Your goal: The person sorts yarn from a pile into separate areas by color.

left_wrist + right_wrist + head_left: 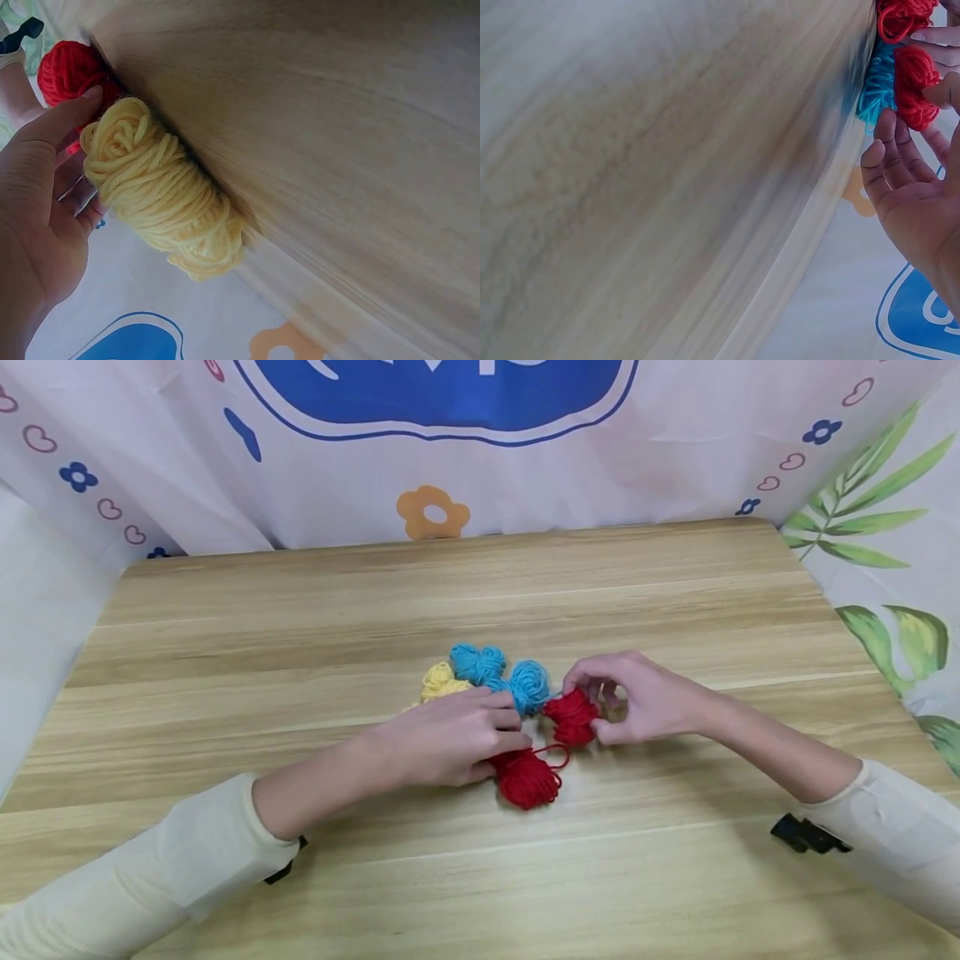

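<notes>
My right hand (637,693) pinches a small red yarn skein (572,717) between thumb and forefinger, its other fingers loosely bent. Against the near red yarn ball (528,779) lie the thumb and forefinger of my left hand (453,739), holding it at its left end. A loop of red strand stands up between the two red pieces. Behind the hands are blue yarn bundles (530,685) and yellow yarn (442,681), partly covered by the left hand. In the left wrist view, a yellow skein (161,184) lies right beside the left fingers.
The yarn is clustered mid-table on a wood-grain table (300,610). A white printed cloth (337,485) hangs along the far edge, and a leaf-patterned one (877,552) hangs at the right. Dark wrist devices (808,835) sit under the sleeves.
</notes>
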Action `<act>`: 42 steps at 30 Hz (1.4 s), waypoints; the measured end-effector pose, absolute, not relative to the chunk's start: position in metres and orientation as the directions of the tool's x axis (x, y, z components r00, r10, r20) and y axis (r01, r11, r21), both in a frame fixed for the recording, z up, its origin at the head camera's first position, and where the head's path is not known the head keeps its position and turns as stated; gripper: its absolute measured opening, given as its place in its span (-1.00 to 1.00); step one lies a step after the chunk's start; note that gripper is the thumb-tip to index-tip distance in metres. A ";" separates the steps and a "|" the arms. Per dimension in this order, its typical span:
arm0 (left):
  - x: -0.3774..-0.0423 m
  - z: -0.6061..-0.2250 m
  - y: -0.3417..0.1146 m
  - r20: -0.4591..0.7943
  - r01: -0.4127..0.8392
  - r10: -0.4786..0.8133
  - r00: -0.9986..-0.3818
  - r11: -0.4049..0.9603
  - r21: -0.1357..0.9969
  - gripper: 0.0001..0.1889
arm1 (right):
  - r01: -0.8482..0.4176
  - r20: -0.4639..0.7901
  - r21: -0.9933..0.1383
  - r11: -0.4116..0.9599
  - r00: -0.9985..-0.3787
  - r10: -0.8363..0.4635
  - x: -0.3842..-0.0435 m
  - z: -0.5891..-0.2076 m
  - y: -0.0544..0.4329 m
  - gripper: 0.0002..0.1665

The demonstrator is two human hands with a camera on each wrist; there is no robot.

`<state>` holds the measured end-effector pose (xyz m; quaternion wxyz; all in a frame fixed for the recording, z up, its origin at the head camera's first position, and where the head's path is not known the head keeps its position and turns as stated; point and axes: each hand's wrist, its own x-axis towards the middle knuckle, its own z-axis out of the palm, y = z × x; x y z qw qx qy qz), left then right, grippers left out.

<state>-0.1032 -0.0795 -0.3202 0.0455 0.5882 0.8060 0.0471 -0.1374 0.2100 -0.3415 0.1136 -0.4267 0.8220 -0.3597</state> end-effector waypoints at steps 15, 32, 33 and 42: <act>-0.102 -0.320 -0.079 -0.002 0.944 0.953 -0.302 0.300 0.140 -0.59 | -0.612 0.150 -0.714 0.340 -0.608 -0.780 -0.142 -0.342 0.217 -0.57; -0.104 -0.317 -0.081 0.019 0.913 0.950 -0.312 0.294 0.285 -0.63 | -0.594 0.134 -0.719 0.361 -0.628 -0.767 -0.146 -0.341 0.222 -0.55; -0.104 -0.317 -0.081 0.021 0.910 0.949 -0.313 0.294 0.292 -0.63 | -0.596 0.137 -0.717 0.361 -0.628 -0.766 -0.146 -0.341 0.222 -0.55; -0.104 -0.313 -0.080 0.045 0.880 0.940 -0.339 0.300 0.367 -0.59 | -0.596 0.153 -0.723 0.350 -0.632 -0.760 -0.148 -0.340 0.225 -0.55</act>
